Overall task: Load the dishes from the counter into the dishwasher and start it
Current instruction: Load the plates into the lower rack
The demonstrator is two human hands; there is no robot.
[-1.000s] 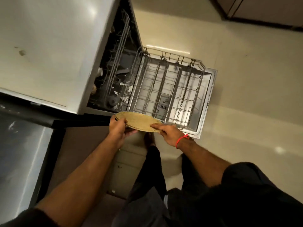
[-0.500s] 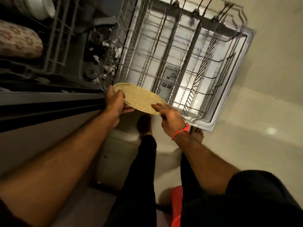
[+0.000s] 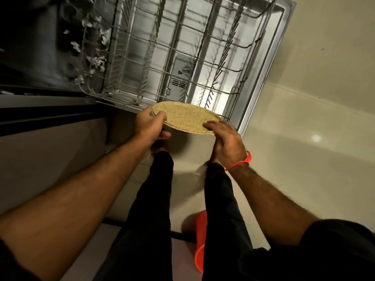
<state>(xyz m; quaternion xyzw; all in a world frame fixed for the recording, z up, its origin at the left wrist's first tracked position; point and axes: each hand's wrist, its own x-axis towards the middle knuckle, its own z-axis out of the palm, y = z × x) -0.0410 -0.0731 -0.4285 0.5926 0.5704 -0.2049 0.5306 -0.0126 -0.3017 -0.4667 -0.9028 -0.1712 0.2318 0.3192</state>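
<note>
A round speckled tan plate (image 3: 185, 116), apparently a thin stack of them, is held level in the air at the near edge of the dishwasher's pulled-out lower rack (image 3: 182, 47). My left hand (image 3: 151, 128) grips its left rim, fingers curled over the top and thumb under. On the right rim my right hand (image 3: 227, 138) holds it too, fingers over the top. The wire rack stands bare above the open dishwasher door (image 3: 265, 82), whose detergent dispenser (image 3: 180, 75) shows through the wires.
The dark dishwasher tub (image 3: 60, 41) lies at upper left, with the cabinet front (image 3: 50, 159) below it. My two legs in black trousers (image 3: 154, 209) stand close to the door. A red container (image 3: 199, 240) sits on the pale floor (image 3: 314, 159) by my right leg.
The view has dropped and closed in on the lower rack. Both hands kept hold of the plate and carried it right, to the rack's near edge.
</note>
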